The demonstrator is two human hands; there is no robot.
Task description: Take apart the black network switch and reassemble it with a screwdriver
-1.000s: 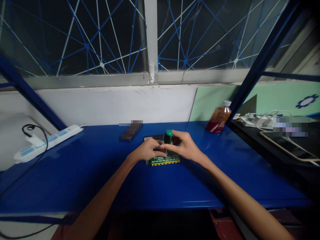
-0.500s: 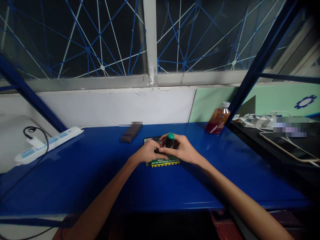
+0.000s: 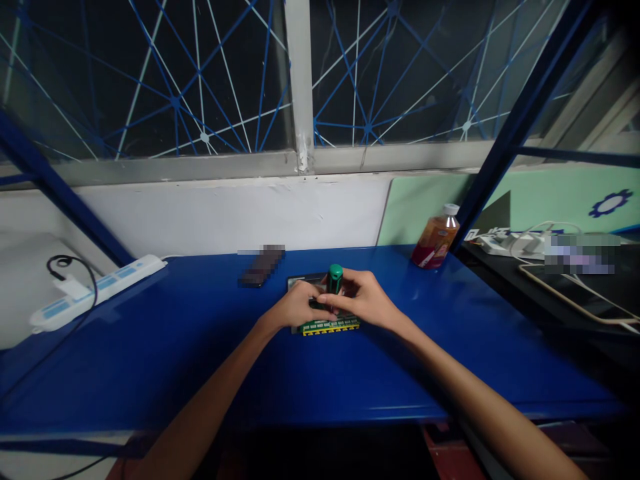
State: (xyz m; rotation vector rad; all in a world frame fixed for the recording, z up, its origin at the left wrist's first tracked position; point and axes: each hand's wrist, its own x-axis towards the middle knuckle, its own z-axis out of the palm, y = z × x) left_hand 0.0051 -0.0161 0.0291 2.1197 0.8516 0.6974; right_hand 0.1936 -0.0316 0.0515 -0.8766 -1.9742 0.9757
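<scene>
A screwdriver with a green and black handle (image 3: pixel 335 277) stands nearly upright over a green circuit board (image 3: pixel 325 326) with a yellow front edge. My right hand (image 3: pixel 367 294) is closed round the handle, thumb in front. On the other side, my left hand (image 3: pixel 296 304) is closed in a pinch low beside the screwdriver; what lies between its fingertips is hidden. Under and behind the hands shows part of a dark flat tray or case (image 3: pixel 294 283). The screwdriver's tip cannot be seen.
On the blue table (image 3: pixel 320 387) a dark, partly blurred-out object (image 3: pixel 261 267) lies behind my left hand. A drink bottle (image 3: pixel 436 239) stands back right. At the left is a white power strip (image 3: pixel 107 288) with a black cable. A phone (image 3: pixel 575 293) lies on the right-hand surface.
The screwdriver's handle has shifted slightly left and its top has turned. The right-hand fingers have moved a little around it. The left hand and the board have stayed almost in place.
</scene>
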